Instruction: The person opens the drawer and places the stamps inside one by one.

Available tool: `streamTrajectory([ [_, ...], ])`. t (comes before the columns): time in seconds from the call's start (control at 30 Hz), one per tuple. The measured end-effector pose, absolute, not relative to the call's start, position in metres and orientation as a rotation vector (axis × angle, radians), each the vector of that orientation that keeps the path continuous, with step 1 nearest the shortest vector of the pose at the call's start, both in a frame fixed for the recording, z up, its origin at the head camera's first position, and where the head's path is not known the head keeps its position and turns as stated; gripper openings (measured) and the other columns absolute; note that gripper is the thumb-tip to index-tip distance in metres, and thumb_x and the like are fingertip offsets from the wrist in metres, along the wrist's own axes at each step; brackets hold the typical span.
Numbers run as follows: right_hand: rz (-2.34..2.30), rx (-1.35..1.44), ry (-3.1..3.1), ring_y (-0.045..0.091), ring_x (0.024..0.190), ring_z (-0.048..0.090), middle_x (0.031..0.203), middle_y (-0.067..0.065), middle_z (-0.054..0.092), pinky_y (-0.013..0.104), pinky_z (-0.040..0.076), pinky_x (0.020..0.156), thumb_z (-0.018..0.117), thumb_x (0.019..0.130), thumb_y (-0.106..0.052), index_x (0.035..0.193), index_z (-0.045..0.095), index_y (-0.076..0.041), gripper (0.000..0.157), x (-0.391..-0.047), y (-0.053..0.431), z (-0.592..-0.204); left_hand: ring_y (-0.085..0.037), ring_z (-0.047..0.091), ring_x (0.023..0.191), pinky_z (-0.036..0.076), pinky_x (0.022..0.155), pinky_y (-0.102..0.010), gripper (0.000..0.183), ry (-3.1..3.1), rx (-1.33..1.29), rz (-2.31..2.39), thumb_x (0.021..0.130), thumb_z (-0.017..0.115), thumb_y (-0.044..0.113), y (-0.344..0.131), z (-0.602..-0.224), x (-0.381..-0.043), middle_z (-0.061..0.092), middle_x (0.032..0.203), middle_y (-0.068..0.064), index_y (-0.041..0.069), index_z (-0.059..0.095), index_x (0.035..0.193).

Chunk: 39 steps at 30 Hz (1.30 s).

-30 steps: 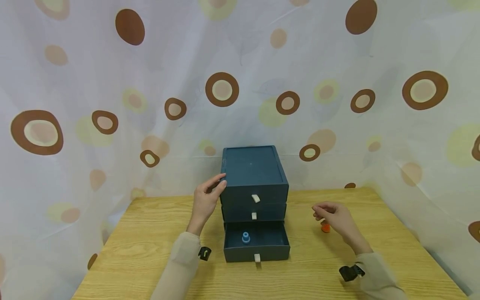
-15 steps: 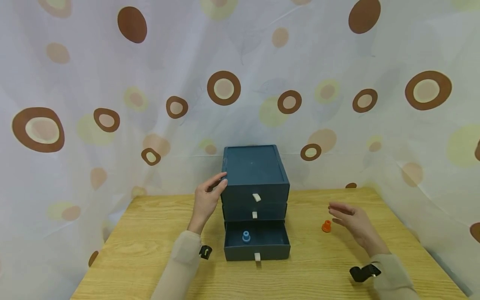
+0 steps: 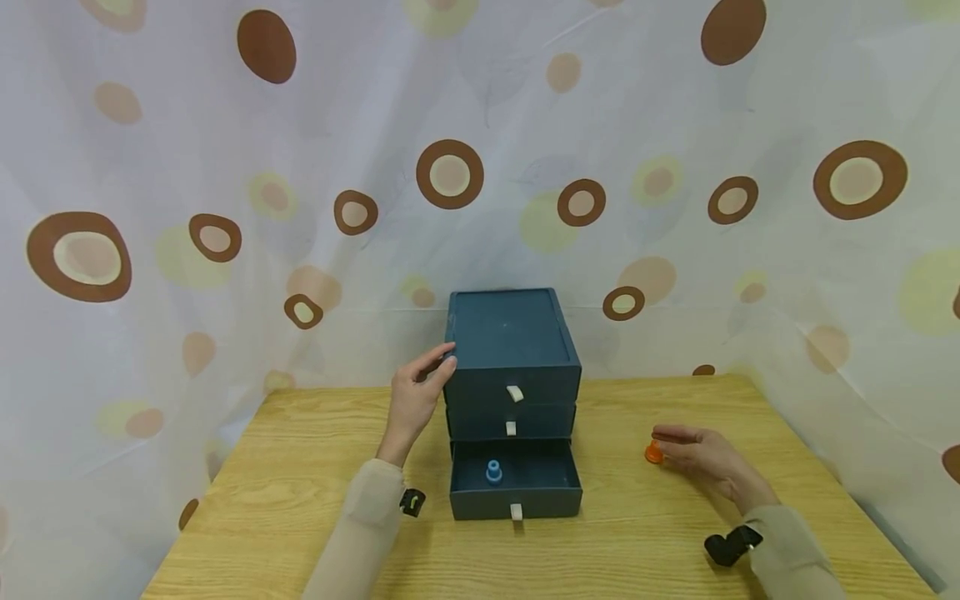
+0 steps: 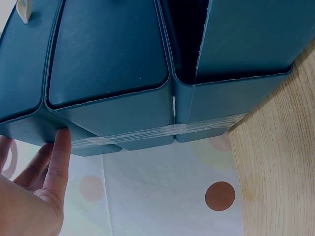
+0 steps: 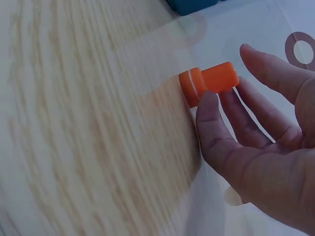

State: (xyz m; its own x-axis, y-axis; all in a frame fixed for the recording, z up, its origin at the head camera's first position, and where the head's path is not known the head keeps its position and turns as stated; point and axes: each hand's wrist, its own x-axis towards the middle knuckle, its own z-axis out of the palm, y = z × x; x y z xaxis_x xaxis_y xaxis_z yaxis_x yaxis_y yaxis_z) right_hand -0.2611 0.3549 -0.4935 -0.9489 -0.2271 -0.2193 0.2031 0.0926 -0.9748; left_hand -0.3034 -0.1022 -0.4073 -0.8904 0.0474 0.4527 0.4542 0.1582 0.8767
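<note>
A dark blue cabinet [image 3: 510,329] of three stacked drawers stands on the table, its bottom drawer [image 3: 517,504] pulled out. Inside that drawer stands a small blue stepped peg [image 3: 493,472]. My left hand [image 3: 414,400] touches the cabinet's upper left edge with nearly straight fingers; in the left wrist view a fingertip [image 4: 62,135] meets the side wall. On the table to the right, an orange stepped peg [image 5: 209,81] stands upright on its wider base. My right hand [image 3: 708,458] is around it with loosely bent fingers, the thumb close by the base and the other fingers spread beyond it.
White pull tabs [image 3: 514,393] mark the drawer fronts. Clear tape [image 4: 167,130] runs along the cabinet's side. A patterned curtain [image 3: 480,242] hangs behind and beside the wooden table [image 3: 315,500]. Each wrist carries a black strap [image 3: 731,546].
My right hand first moved right, away from above the orange peg, then lowered and came in beside it. My left hand has stayed at the cabinet's edge.
</note>
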Motion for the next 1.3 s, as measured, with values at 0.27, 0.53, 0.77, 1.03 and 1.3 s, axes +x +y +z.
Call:
streamTrajectory([
  [0.27, -1.852, -0.048, 2.108, 0.007, 0.105, 0.067, 0.136, 0.009, 0.057, 0.029, 0.054, 0.093, 0.064, 0.095, -0.011, 0.144, 0.036, 0.014, 0.062, -0.266, 0.357, -0.502, -0.024, 0.06, 0.116, 0.043, 0.105, -0.051, 0.033, -2.118, -0.486, -1.753, 0.095, 0.066, 0.031, -0.101, -0.405, -0.3, 0.064, 0.133, -0.003, 0.021, 0.068, 0.126],
  [0.53, -1.631, -0.07, 2.376, 0.004, 0.097, 0.066, 0.129, 0.02, 0.062, 0.027, 0.057, 0.084, 0.069, 0.092, -0.018, 0.139, 0.047, 0.011, 0.059, -0.263, 0.354, -0.502, -0.027, 0.059, 0.118, 0.043, 0.105, -0.05, 0.034, -2.148, -0.463, -1.783, 0.096, 0.065, 0.023, -0.094, -0.403, -0.301, 0.061, 0.136, -0.006, 0.015, 0.066, 0.129],
  [0.77, -1.674, -0.011, 2.376, 0.008, 0.095, 0.068, 0.121, 0.015, 0.067, 0.029, 0.056, 0.084, 0.068, 0.093, -0.017, 0.137, 0.047, 0.014, 0.057, -0.259, 0.345, -0.497, -0.027, 0.06, 0.117, 0.044, 0.104, -0.051, 0.034, -2.136, -0.491, -1.777, 0.096, 0.066, 0.027, -0.095, -0.407, -0.305, 0.062, 0.135, -0.006, 0.018, 0.067, 0.128],
  [1.03, -1.769, -0.041, 2.36, 0.004, 0.1, 0.067, 0.133, 0.02, 0.059, 0.031, 0.055, 0.09, 0.064, 0.097, -0.025, 0.142, 0.042, 0.011, 0.062, -0.259, 0.329, -0.492, -0.021, 0.061, 0.115, 0.046, 0.103, -0.049, 0.032, -2.121, -0.493, -1.739, 0.095, 0.066, 0.033, -0.099, -0.408, -0.304, 0.064, 0.132, 0.001, 0.024, 0.069, 0.126],
  [1.3, -1.842, -0.142, 2.325, 0.002, 0.103, 0.065, 0.142, 0.035, 0.042, 0.034, 0.053, 0.095, 0.057, 0.1, -0.018, 0.144, 0.037, 0.012, 0.057, -0.263, 0.314, -0.486, -0.023, 0.061, 0.115, 0.045, 0.103, -0.05, 0.032, -2.11, -0.482, -1.733, 0.095, 0.065, 0.031, -0.101, -0.408, -0.304, 0.065, 0.131, -0.003, 0.02, 0.069, 0.125],
])
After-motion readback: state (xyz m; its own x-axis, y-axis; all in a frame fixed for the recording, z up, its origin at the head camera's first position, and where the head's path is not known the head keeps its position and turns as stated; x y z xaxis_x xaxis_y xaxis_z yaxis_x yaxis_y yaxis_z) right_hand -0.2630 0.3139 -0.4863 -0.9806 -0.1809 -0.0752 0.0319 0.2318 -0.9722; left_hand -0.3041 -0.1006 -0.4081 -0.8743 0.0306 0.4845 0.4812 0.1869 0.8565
